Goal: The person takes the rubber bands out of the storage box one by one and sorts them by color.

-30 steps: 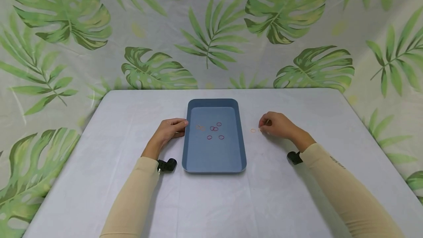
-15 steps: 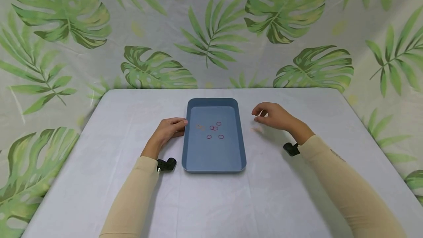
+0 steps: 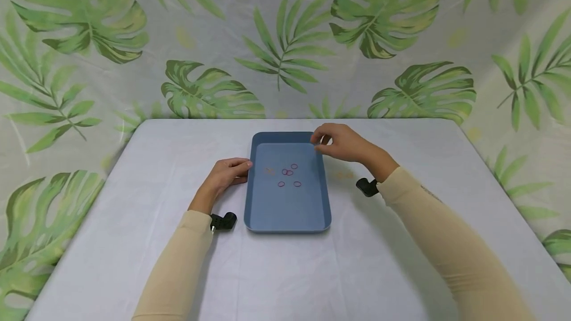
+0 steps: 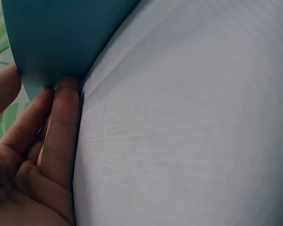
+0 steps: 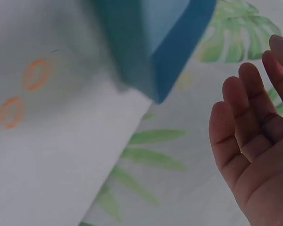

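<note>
A blue rectangular tray (image 3: 287,212) lies on the table, holding several thin red loops (image 3: 297,184) and a pair of orange loops (image 3: 269,171), like small rubber bands. My left hand (image 3: 225,175) holds the tray's left edge; in the left wrist view its fingers (image 4: 61,117) meet the outer wall, with the thumb at the rim. Over the tray's far right corner hovers my right hand (image 3: 343,142), thumb and index finger bent toward each other. I cannot tell whether a loop is between them. Two more orange loops (image 5: 11,113) lie on the table right of the tray.
White cloth covers the table (image 3: 178,137). Behind it hangs a leaf-patterned curtain (image 3: 285,38). Each wrist carries a small black camera (image 3: 367,187), which sticks out toward the table.
My right hand has lifted from the orange loops on the table and moved left and away from me, to the tray's far right corner. The left hand stays at the tray's edge.
</note>
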A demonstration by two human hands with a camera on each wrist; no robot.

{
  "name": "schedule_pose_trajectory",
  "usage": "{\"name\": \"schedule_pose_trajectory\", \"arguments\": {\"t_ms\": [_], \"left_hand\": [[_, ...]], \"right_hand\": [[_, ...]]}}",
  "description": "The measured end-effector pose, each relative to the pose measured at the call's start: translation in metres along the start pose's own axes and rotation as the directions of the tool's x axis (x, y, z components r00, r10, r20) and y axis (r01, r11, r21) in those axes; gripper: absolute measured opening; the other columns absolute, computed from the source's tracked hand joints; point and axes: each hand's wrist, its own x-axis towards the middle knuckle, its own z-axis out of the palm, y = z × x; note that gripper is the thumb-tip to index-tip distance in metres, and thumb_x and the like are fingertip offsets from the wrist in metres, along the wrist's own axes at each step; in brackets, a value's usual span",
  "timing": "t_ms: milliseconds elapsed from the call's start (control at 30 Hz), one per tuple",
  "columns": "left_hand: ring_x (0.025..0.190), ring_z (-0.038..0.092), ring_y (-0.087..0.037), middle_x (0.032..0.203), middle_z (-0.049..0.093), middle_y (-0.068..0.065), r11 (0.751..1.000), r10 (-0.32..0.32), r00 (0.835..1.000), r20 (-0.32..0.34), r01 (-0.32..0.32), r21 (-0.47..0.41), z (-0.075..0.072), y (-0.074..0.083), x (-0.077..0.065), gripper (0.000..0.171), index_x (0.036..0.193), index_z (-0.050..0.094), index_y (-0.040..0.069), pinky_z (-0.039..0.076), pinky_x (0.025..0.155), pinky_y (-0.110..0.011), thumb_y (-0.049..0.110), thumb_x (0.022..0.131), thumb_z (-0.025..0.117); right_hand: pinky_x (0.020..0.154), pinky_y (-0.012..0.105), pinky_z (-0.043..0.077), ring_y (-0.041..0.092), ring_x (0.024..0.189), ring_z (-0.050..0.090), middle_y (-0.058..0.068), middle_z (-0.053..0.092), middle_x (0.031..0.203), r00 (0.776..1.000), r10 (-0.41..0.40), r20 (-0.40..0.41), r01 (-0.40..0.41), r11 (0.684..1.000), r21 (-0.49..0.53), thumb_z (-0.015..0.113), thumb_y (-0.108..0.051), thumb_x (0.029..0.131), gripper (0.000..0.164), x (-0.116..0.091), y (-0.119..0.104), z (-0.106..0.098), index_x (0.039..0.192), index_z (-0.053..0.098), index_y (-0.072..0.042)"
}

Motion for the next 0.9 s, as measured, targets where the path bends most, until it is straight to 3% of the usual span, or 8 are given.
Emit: {"name": "schedule_pose_trajectory", "arguments": {"t_ms": [200, 400, 700, 900], "left_hand": [[0.092, 0.067, -0.005, 0.138, 0.058, -0.02, 1.0, -0.01, 1.0, 0.006, 0.01, -0.001, -0.002, -0.001, 0.0, 0.047, 0.138, 0.057, 0.002, 0.06, 0.09, -0.025, 0.025, 0.098, 0.064], [0.095, 0.066, -0.006, 0.138, 0.058, -0.02, 1.0, -0.006, 1.0, 0.004, 0.006, -0.008, -0.003, -0.003, 0.001, 0.047, 0.138, 0.057, 0.003, 0.059, 0.092, -0.026, 0.026, 0.098, 0.065], [0.094, 0.066, -0.005, 0.138, 0.059, -0.02, 1.0, 0.0, 1.0, 0.002, 0.0, -0.004, -0.001, -0.001, 0.0, 0.046, 0.137, 0.059, 0.003, 0.06, 0.09, -0.024, 0.026, 0.098, 0.064], [0.094, 0.067, -0.005, 0.137, 0.059, -0.021, 1.0, 0.006, 1.0, 0.009, -0.006, -0.004, 0.0, 0.0, 0.0, 0.047, 0.137, 0.059, 0.002, 0.059, 0.091, -0.025, 0.027, 0.098, 0.064]], "right_hand": [[0.087, 0.043, 0.055, 0.027, 0.106, 0.063, 0.013, 0.067, 0.119, 1.0, -0.012, 0.008, 0.011, 1.0, 0.018, 0.065, -0.014, 0.095, 0.024, 0.022, -0.025, 0.0, 0.117, 0.066, -0.004], [0.097, 0.042, 0.055, 0.028, 0.108, 0.064, 0.012, 0.067, 0.118, 0.999, -0.026, 0.035, 0.024, 0.998, 0.062, 0.066, -0.014, 0.095, 0.021, 0.045, -0.039, 0.017, 0.115, 0.067, -0.006], [0.096, 0.041, 0.054, 0.029, 0.109, 0.063, 0.014, 0.068, 0.118, 0.997, -0.054, 0.063, 0.05, 0.996, 0.072, 0.064, -0.013, 0.096, 0.019, 0.062, -0.042, 0.05, 0.113, 0.068, -0.006], [0.107, 0.046, 0.049, 0.03, 0.121, 0.059, 0.012, 0.069, 0.121, 0.996, 0.008, 0.085, -0.017, 0.994, 0.106, 0.063, -0.013, 0.096, 0.023, 0.069, -0.034, 0.068, 0.117, 0.069, -0.005]]}}
